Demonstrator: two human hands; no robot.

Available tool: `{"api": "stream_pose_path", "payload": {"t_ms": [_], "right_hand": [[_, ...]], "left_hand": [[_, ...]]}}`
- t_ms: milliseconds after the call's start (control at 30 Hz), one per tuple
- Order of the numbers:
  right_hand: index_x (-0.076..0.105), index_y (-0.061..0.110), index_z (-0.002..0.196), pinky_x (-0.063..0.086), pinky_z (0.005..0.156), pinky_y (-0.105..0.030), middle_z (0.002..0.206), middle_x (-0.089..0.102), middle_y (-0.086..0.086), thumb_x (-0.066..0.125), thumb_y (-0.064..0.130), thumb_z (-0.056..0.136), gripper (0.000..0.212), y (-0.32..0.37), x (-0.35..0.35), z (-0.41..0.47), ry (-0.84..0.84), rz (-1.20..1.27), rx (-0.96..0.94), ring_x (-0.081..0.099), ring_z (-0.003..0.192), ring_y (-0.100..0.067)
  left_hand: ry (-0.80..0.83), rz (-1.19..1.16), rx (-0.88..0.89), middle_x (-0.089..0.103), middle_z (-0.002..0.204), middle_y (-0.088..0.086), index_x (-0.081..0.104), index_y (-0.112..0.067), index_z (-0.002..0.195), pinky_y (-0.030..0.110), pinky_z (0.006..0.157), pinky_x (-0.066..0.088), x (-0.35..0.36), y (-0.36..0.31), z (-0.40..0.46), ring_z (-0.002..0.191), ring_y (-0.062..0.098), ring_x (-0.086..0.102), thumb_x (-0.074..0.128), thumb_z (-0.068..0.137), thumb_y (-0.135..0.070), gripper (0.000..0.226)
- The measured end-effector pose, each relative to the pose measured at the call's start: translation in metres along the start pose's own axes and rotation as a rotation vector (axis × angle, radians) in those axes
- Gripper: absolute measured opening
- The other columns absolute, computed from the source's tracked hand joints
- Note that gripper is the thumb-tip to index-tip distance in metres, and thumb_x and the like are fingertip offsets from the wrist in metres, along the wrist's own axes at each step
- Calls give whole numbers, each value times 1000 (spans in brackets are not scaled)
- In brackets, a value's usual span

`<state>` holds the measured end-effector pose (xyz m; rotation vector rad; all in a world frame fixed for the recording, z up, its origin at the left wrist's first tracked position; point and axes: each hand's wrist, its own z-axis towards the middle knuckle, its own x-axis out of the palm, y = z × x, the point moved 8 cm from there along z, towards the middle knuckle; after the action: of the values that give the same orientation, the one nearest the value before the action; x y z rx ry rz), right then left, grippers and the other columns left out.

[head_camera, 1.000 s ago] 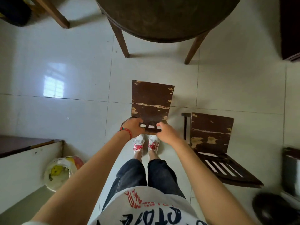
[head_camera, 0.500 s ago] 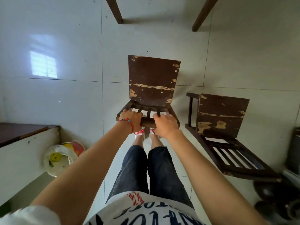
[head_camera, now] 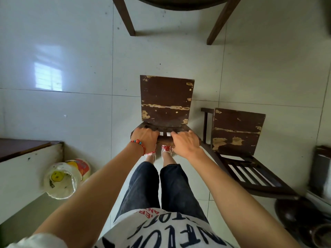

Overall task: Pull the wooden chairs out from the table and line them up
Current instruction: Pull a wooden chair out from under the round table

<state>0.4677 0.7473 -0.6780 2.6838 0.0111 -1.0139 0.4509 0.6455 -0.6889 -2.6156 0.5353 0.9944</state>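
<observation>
A dark wooden chair (head_camera: pixel 165 101) with chipped paint stands on the tiled floor right in front of me, its seat pointing away. My left hand (head_camera: pixel 145 136) grips the left part of its top back rail. My right hand (head_camera: pixel 185 143) lies over the right part of that rail, fingers bent down across it. A second chair (head_camera: pixel 236 130) of the same kind stands just to its right, facing the same way. The round table (head_camera: pixel 179 6) shows its rim and two legs at the top.
A low white cabinet (head_camera: pixel 26 163) with a brown top is at my left. A plastic bag (head_camera: pixel 62 178) with a smiley lies at its foot. Dark pots (head_camera: pixel 295 215) and a dark box (head_camera: pixel 322 169) crowd the right edge. Bare floor tiles (head_camera: pixel 71 51) stretch to the left.
The chair has come nearer to me and stands closer beside the second chair. My view has tipped up, so the table's rim shows again. Both hands stay on the back rail.
</observation>
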Motion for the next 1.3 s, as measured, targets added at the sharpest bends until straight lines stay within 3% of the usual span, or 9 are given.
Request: {"api": "stream_pose_path", "payload": {"t_ms": [100, 433, 667, 933, 1300], "right_hand": [[52, 16, 113, 38, 90, -38, 97, 68, -9, 58, 17, 79, 34, 5, 7, -18, 5, -17, -2, 63, 96, -29], [51, 16, 116, 39, 92, -39, 102, 67, -10, 58, 19, 81, 36, 23, 38, -66, -37, -31, 49, 61, 99, -29], [50, 17, 119, 40, 93, -40, 99, 66, -10, 57, 17, 80, 39, 45, 74, -105, -70, -41, 81, 62, 96, -29], [51, 15, 117, 41, 90, -39, 97, 67, -9, 58, 13, 78, 39, 65, 116, -134, -70, -45, 86, 62, 95, -29], [50, 14, 119, 39, 94, -40, 98, 67, -10, 59, 16, 80, 40, 74, 175, -149, 24, -36, 72, 62, 96, -29]], "left_hand": [[-15, 14, 13, 68, 92, 1, 58, -23, 112, 29, 75, 43, 4, -9, -18, 88, 21, 61, 47, 89, -31, 27], [-72, 41, 35, 67, 92, -1, 58, -24, 111, 27, 69, 37, 33, -27, -61, 87, 19, 60, 48, 87, -27, 26], [-134, 62, 71, 67, 92, 0, 57, -25, 112, 29, 72, 46, 65, -40, -103, 86, 21, 61, 50, 85, -25, 27], [-119, 52, 99, 66, 91, 0, 56, -23, 114, 26, 66, 38, 104, -50, -138, 84, 20, 60, 50, 87, -28, 29], [-106, -12, 73, 65, 97, 0, 55, -25, 118, 27, 77, 45, 162, -63, -159, 91, 20, 59, 52, 87, -34, 33]]}}
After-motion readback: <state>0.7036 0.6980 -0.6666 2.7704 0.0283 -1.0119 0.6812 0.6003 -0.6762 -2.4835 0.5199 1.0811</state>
